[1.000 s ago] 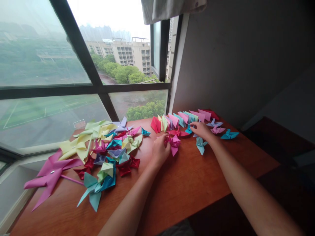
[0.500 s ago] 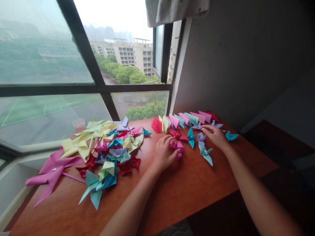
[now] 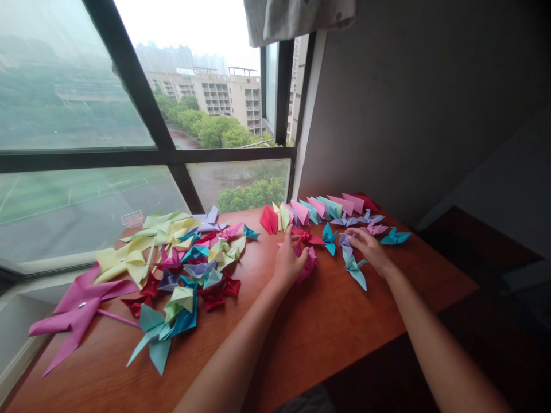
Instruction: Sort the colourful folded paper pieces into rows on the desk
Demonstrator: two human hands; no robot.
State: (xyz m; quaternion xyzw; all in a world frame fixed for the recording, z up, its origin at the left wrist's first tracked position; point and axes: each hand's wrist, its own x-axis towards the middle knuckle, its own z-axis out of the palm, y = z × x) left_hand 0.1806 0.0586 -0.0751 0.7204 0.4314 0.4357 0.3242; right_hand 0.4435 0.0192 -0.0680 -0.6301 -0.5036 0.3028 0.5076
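Observation:
My left hand (image 3: 289,261) is beside a magenta folded paper piece (image 3: 307,265), its thumb and fingers spread apart; whether it touches the paper is unclear. A red paper crane (image 3: 310,236) lies just beyond it. My right hand (image 3: 368,248) has its fingertips at a purple paper crane (image 3: 345,242), and I cannot make out whether they grip it. Below that crane lies a light teal crane (image 3: 355,269). A blue crane (image 3: 329,238) stands between the hands, and a pink crane (image 3: 374,228) and another blue crane (image 3: 395,236) lie beyond my right hand.
Folded paper pieces stand in a row (image 3: 318,207) along the back of the wooden table (image 3: 318,327). Pinwheels (image 3: 84,307) and many-coloured folded shapes (image 3: 198,269) cover the left side. A window frame (image 3: 163,155) and a grey wall (image 3: 387,115) border the table.
My right hand has moved left and down from the back purple cranes to the nearer purple one. My left hand's fingers have lifted and spread. The view has shifted slightly right.

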